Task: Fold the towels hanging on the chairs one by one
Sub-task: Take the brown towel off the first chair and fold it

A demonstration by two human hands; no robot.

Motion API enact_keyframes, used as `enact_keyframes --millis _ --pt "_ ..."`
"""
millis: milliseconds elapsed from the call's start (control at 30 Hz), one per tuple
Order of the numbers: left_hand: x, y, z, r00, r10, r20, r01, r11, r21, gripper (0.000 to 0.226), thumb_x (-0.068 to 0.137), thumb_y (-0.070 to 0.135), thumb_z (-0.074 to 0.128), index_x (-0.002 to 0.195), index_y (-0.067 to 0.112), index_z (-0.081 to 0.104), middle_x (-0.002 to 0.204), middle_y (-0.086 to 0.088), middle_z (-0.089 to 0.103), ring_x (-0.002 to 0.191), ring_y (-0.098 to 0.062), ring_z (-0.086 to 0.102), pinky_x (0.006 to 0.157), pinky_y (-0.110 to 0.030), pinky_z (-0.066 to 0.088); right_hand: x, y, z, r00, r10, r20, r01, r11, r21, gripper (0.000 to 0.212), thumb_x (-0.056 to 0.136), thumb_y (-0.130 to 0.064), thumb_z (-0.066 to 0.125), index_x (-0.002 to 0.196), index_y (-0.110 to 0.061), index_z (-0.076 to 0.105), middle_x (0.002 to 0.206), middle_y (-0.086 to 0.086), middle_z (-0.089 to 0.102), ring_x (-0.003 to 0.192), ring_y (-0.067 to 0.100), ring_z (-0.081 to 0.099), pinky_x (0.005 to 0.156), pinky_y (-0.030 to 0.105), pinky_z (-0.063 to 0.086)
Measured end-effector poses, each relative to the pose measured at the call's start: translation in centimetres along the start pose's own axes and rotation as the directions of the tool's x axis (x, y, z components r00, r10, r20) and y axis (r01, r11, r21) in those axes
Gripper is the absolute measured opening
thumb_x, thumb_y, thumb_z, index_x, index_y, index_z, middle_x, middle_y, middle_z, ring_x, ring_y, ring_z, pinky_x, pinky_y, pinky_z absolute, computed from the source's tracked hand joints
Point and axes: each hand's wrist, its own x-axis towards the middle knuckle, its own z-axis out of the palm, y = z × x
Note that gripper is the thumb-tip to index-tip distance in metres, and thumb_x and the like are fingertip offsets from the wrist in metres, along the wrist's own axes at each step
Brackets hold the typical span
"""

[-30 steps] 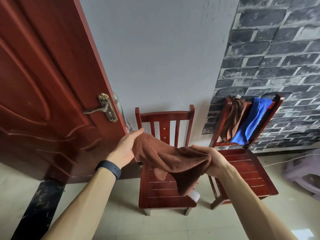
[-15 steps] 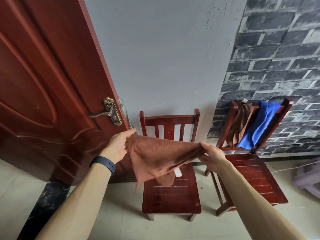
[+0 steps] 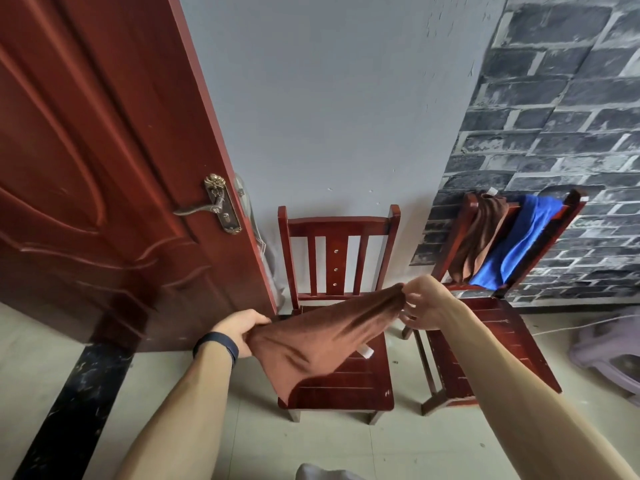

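Pinching opposite corners, left hand [image 3: 239, 329] and right hand [image 3: 427, 303] fingers grip brown towel [image 3: 322, 337].

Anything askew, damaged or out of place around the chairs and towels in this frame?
Nothing spilled or broken. On the backrest of the chair by the brick wall, a brown towel and a blue towel hang bunched and slanted, not flat. The middle chair's seat shows small pale chips at one front corner.
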Motion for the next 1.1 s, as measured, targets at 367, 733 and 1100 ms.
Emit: enact_keyframes --millis 367,733,1100 --pt "-0.8 2.6 -1.1 0.897 0.435 -0.078 -0.441 0.893 -0.096 0.042 0.086 -0.01 0.063 0.119 0.014 0.07 0.073 0.003 0.06 0.049 -0.005 0.038 0.053 -0.019 0.027 3.2 2.8 -2.3 0.969 -0.214 -0.12 0.195 0.969 -0.151 0.029 0.092 0.0 0.058 0.108 -0.017 0.074 0.094 0.011 0.07 0.068 0.018 0.056 0.046 0.026 0.038" --pt "-2.2 2.5 -1.3 0.74 0.673 0.003 -0.654 0.718 0.24 0.043 0.079 -0.006 0.072 0.107 0.026 0.074 0.101 0.002 0.074 0.093 -0.013 0.065 0.082 -0.021 0.047 -1.8 2.3 -1.5 0.703 -0.71 -0.035 0.629 0.644 -0.435 0.039 0.081 0.0 0.075 0.113 -0.021 0.071 0.097 -0.004 0.069 0.092 0.012 0.067 0.083 0.025 0.055" --pt "-0.2 -6.5 -1.0 0.469 0.883 0.034 -0.375 0.165 0.912 0.025 0.081 0.017 0.079 0.102 0.028 0.077 0.094 0.004 0.068 0.083 -0.023 0.065 0.07 -0.031 0.053 0.3 12.0 -5.8 0.497 -0.862 0.095 0.543 0.224 -0.809 0.023 0.086 -0.007 0.074 0.108 -0.016 0.076 0.097 -0.002 0.074 0.085 0.014 0.066 0.082 0.02 0.046"
